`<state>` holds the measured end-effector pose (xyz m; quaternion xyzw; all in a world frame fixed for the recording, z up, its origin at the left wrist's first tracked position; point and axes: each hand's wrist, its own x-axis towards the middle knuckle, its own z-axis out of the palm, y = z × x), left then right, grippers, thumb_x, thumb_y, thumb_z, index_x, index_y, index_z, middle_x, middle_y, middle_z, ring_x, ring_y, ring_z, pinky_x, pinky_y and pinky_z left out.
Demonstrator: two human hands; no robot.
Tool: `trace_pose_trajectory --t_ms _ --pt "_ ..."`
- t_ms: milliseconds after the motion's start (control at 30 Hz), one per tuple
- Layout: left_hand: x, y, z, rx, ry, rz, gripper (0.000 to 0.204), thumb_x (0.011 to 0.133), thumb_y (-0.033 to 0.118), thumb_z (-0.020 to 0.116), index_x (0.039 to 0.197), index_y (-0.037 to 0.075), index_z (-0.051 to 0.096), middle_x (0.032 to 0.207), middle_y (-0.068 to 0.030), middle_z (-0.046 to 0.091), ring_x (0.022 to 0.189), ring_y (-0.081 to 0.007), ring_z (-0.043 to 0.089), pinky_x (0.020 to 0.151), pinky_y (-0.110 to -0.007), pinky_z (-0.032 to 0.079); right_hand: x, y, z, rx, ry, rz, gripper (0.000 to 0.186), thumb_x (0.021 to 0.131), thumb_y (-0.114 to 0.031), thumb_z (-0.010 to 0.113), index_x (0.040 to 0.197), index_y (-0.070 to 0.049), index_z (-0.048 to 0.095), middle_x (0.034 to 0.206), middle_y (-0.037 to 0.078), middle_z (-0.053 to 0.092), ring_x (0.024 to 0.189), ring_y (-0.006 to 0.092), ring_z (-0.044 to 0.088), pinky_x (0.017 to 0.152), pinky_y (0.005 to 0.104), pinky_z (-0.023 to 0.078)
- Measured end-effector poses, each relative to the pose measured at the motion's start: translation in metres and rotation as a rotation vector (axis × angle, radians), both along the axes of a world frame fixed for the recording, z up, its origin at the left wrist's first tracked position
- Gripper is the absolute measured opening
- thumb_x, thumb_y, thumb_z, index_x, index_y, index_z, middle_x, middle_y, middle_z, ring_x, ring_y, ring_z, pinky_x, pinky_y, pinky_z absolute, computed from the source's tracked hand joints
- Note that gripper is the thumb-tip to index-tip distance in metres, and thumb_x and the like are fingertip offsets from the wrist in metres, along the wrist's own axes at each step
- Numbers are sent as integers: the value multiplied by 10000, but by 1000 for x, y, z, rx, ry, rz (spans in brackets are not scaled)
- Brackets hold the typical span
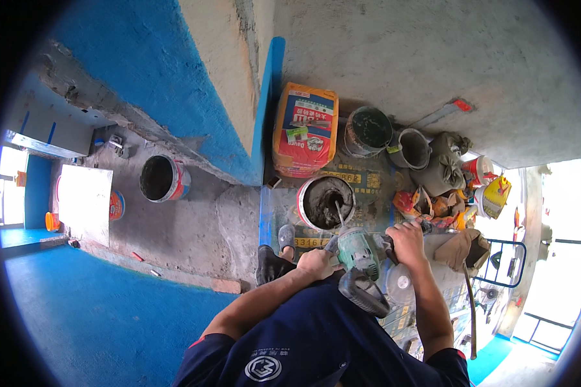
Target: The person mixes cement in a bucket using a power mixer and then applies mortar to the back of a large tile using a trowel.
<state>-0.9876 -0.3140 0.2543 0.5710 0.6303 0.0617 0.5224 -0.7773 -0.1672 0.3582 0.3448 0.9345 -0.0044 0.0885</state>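
A green and grey hand-held power mixer [357,250] is held upright in front of me. My left hand [319,263] is wrapped round its left side handle, and my right hand [407,242] is closed round the right one. The mixer's black rear handle [364,291] points back toward my body. Its metal shaft [339,211] runs down into a bucket [301,209] of wet grey mortar [319,200]. A hollow shows in the mortar around the shaft. The paddle end is hidden beneath the surface.
Behind the bucket stand a red and orange bag [303,132], a dark bucket [366,132] and a grey bucket [412,149]. Filled sacks [438,173] crowd the right. Another bucket [161,178] and a white board [86,203] stand left. My shoe [286,238] is near the mortar bucket.
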Motion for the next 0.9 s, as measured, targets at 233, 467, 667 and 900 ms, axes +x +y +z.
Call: trace_pose_trajectory --t_ms 233,467,667,900 --pt "8 1 -3 12 -60 21 518 780 499 603 1056 61 635 930 -199 656 916 -357 622 816 -442 482 0 17 -9 -3 15 43 63 718 -116 541 673 -138 578 688 44 576 732 221 590 723 367 400" --pt "13 -11 -17 -41 -90 43 470 793 439 602 1069 59 611 947 -198 651 918 -362 619 807 -446 484 -12 17 -9 -19 7 75 96 731 -110 531 655 -135 582 669 39 579 722 217 592 725 363 403" --pt "12 -13 -5 -58 -130 46 456 799 418 606 1080 59 597 962 -195 645 920 -364 616 803 -443 483 -11 19 -6 -36 13 105 103 731 -105 529 660 -139 596 663 38 576 719 213 591 722 358 404" --pt "18 -13 -6 -17 -159 47 494 791 378 633 1161 63 542 1034 -194 620 981 -345 600 831 -437 471 -3 22 -8 -58 54 129 100 735 -107 525 684 -139 605 678 40 585 727 209 596 721 352 405"
